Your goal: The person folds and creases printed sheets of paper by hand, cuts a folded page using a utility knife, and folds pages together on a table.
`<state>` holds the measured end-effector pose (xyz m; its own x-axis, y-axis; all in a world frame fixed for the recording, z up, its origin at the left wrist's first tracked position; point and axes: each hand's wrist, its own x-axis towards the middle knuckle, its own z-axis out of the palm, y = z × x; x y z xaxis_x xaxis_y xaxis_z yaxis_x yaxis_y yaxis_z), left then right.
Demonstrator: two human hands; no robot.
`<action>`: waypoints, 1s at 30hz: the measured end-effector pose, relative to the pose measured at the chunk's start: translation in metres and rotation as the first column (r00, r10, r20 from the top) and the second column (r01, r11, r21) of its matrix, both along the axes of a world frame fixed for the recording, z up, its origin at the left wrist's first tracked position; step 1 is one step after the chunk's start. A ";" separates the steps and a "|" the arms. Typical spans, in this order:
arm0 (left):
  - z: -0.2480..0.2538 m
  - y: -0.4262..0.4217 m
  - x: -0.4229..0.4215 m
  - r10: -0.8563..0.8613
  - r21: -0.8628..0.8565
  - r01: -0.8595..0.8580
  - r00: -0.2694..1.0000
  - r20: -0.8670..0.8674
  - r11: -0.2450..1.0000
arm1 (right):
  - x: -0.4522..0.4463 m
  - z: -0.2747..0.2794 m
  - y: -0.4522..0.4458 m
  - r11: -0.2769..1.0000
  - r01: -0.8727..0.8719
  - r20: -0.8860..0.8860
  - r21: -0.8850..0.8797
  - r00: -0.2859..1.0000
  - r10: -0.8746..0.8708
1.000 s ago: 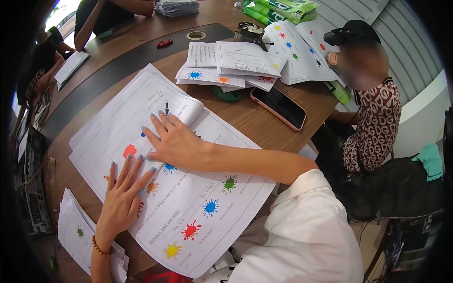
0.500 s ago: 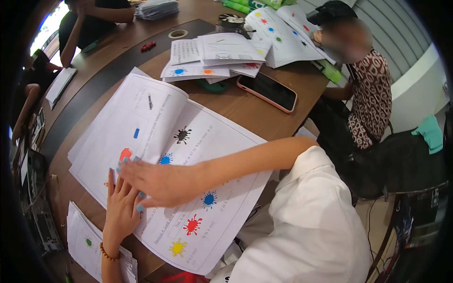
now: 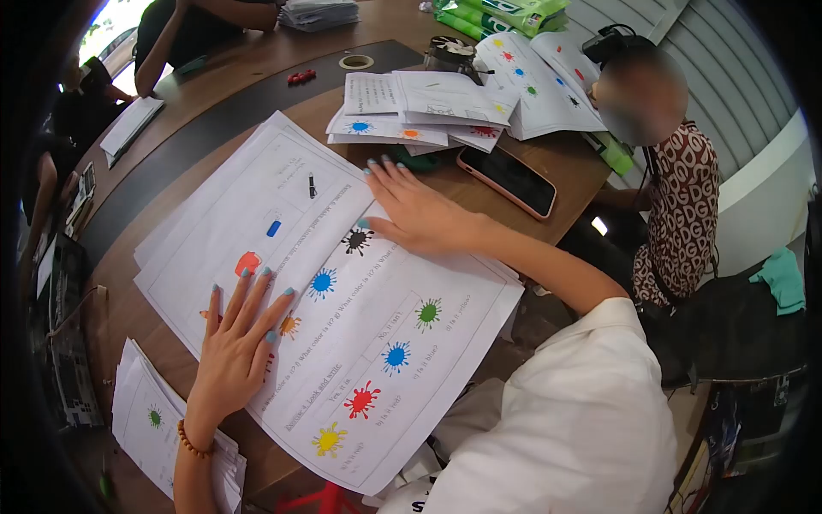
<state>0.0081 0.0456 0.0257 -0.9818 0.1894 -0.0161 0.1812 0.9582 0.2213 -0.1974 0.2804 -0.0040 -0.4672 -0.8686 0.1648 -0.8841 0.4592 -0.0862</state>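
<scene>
Spread across the table in front of me is an open paper worksheet (image 3: 342, 343), printed with coloured paint splats and lines of text. My left hand (image 3: 237, 349) lies on its left page side with fingers spread, near the red and orange pictures. A beaded bracelet (image 3: 193, 439) circles that wrist. Fingers outstretched, my right hand (image 3: 419, 207) rests at the top end of the sheet's central fold, beside the black splat. Both hands press on the paper, and neither grips anything. More sheets (image 3: 184, 224) stick out from beneath the worksheet.
A phone (image 3: 509, 182) lies beyond my right hand, next to stacked worksheets (image 3: 428, 107). Another paper stack (image 3: 141, 420) sits at lower left. Tape roll (image 3: 356, 62) and small red object (image 3: 301, 77) lie farther back. A person (image 3: 676, 197) sits at right with another open worksheet (image 3: 535, 81).
My right hand has slid away from my left, up along the fold to its top end. The worksheet's raised page now lies flatter. My left hand's fingers have spread.
</scene>
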 end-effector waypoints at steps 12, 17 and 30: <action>-0.009 -0.025 -0.008 -0.014 0.451 -0.047 0.991 0.130 0.891 | 0.112 -0.006 -0.060 0.962 -0.267 0.085 -0.055 0.959 0.271; 0.007 -0.023 -0.006 -0.003 0.848 -0.282 0.949 0.317 0.449 | 0.161 -0.006 -0.096 0.894 -0.447 0.099 0.008 0.890 0.444; 0.003 -0.034 -0.007 -0.087 0.619 -0.073 0.971 0.225 0.782 | 0.174 0.020 -0.075 0.741 -0.321 0.652 -0.590 0.352 0.672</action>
